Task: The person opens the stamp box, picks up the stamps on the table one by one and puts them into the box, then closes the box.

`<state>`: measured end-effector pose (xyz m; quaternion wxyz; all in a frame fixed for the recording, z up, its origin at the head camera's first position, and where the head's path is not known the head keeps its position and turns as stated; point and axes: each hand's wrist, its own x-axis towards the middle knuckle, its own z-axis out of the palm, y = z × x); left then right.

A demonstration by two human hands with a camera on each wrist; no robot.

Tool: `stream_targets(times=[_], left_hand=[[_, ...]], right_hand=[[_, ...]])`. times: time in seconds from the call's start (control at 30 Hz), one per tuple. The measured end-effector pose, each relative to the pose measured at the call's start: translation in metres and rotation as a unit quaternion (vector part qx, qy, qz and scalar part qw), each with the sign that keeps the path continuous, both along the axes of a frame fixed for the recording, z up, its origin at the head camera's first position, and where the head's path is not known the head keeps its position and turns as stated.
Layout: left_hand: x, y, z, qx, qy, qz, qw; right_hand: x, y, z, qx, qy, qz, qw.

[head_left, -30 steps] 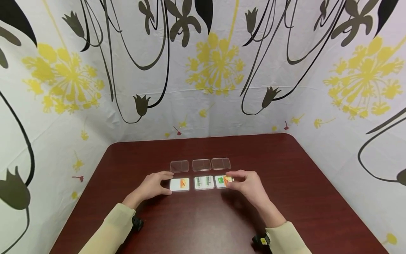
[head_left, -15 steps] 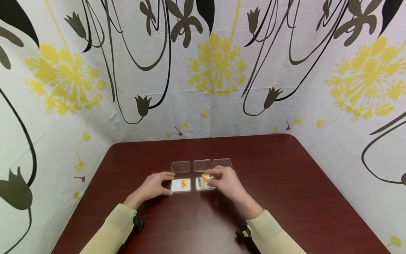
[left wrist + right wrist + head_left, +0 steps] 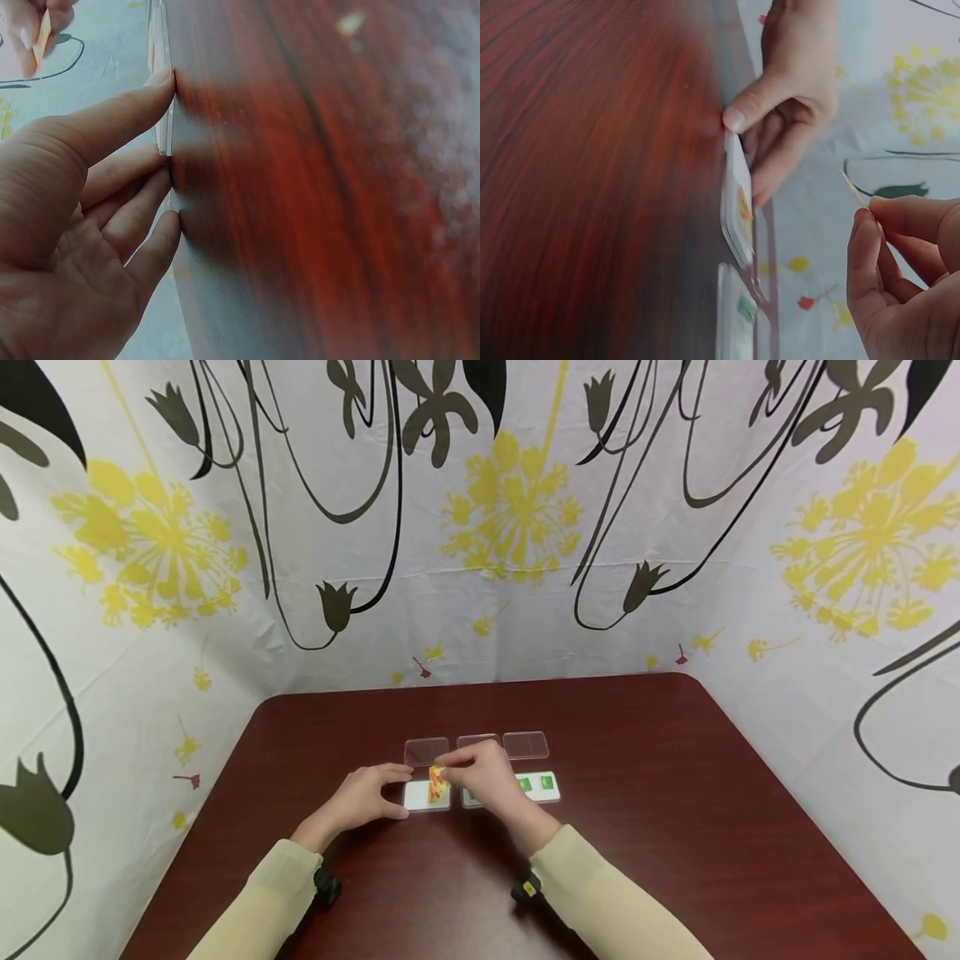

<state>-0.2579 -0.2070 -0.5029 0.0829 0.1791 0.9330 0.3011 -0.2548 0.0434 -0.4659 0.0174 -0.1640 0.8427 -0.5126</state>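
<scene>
Head view: three white cases (image 3: 537, 786) lie in a row on the surface (image 3: 480, 885). The left hand (image 3: 362, 799) holds the leftmost case (image 3: 417, 797) by its edges; the right hand (image 3: 491, 778) pinches one orange-printed card (image 3: 436, 774) just above it. Three clear trays (image 3: 427, 751) lie behind.

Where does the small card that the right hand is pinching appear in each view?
Head: small card below and slightly left of centre, in the right hand.
Left wrist: small card at top left, a narrow orange strip.
Right wrist: small card right of centre, nearly edge-on.
Shared landmark: left hand.
</scene>
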Motion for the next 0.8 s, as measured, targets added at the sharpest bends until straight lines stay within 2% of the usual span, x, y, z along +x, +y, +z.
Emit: stream_targets(times=[0.33,0.6,0.8], left_hand=[[-0.004,-0.003,-0.001,0.002,-0.006,-0.004,1.0000],[-0.006,-0.005,-0.004,0.014,-0.011,-0.002,0.9998],[-0.007,-0.004,-0.006,0.012,-0.009,-0.001,0.9999]], right_hand=[[-0.018,-0.032,-0.018,0.065,-0.001,-0.025,0.998],[-0.018,-0.046,-0.022,0.118,0.018,-0.041,0.992],[-0.019,-0.052,-0.024,0.174,0.035,-0.049,0.983]])
